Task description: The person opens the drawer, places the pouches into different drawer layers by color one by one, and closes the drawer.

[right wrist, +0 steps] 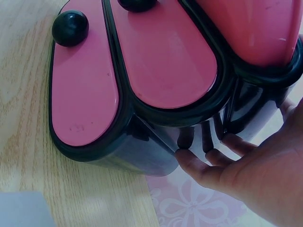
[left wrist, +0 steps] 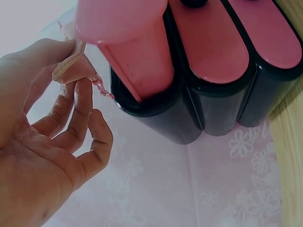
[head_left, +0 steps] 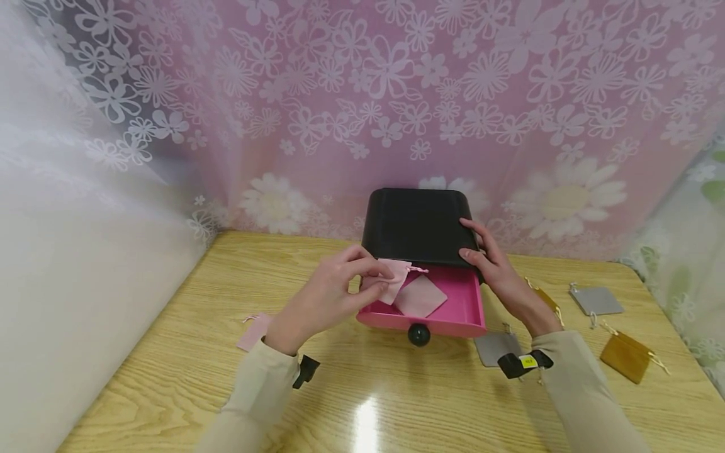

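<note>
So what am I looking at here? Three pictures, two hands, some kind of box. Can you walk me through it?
There is no machine here, just a person with small cameras strapped on. The wide picture comes from a camera on the head, looking down at a wooden table. The other two come from cameras on each wrist, so they show the box from very close.

The left hand pinches a small pink pouch over the open pink drawer of a black drawer box. Another pink pouch lies in the drawer. The right hand rests its fingers against the box's side. More pouches lie on the table: a pink one on the left, grey and brown ones on the right.
</note>
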Demonstrator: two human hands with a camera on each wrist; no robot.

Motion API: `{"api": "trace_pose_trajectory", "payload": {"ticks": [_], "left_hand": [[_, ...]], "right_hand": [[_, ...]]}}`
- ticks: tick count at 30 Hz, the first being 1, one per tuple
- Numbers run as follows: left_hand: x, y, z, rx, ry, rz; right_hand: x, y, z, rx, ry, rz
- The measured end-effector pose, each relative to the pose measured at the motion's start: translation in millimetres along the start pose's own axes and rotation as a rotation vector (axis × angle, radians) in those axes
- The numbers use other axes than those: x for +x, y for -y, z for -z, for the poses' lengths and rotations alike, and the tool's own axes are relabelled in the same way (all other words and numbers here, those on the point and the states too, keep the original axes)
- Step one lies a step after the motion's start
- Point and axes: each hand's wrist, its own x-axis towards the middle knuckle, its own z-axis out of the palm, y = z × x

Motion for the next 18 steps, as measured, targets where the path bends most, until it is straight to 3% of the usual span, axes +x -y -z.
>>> {"api": "trace_pose_trajectory", "payload": {"ticks": [11, 18], "left_hand": [[1.2, -3.7, -12.3, -0.002, 0.049, 0.049], [1.0, -4.6, -19.9, 0.022, 0.036, 0.043]], "right_hand": [[-0.7, 0.1, -0.3, -0.005, -0.004, -0.003], [-0.2, -0.1, -0.8, -0.019, -0.005, -0.015]]}}
